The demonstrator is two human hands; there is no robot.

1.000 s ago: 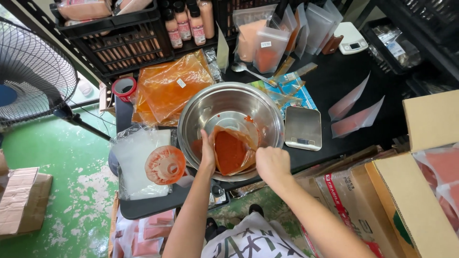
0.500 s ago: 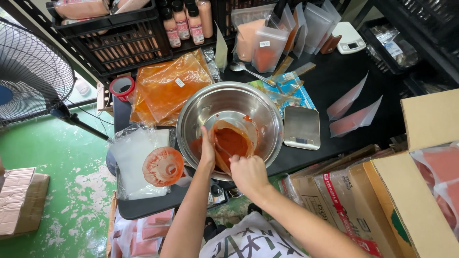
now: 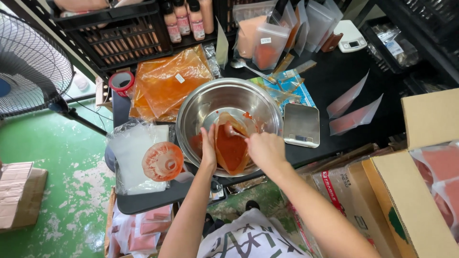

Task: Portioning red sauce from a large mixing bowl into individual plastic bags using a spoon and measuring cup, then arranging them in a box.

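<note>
Two hands at a clear pouch of red-orange sauce inside a steel mixing bowl.

The left hand (image 3: pixel 208 149) grips the pouch's (image 3: pixel 232 148) left edge and holds it upright over the bowl (image 3: pixel 201 107), which stands on the black bench (image 3: pixel 334 81). The right hand (image 3: pixel 265 149) is closed at the pouch's open top, though what it pinches is hidden. A digital scale (image 3: pixel 301 125) lies just right of the bowl; filled orange bags (image 3: pixel 167 86) lie behind it to the left, an orange funnel (image 3: pixel 162 161) near the left hand.
</note>
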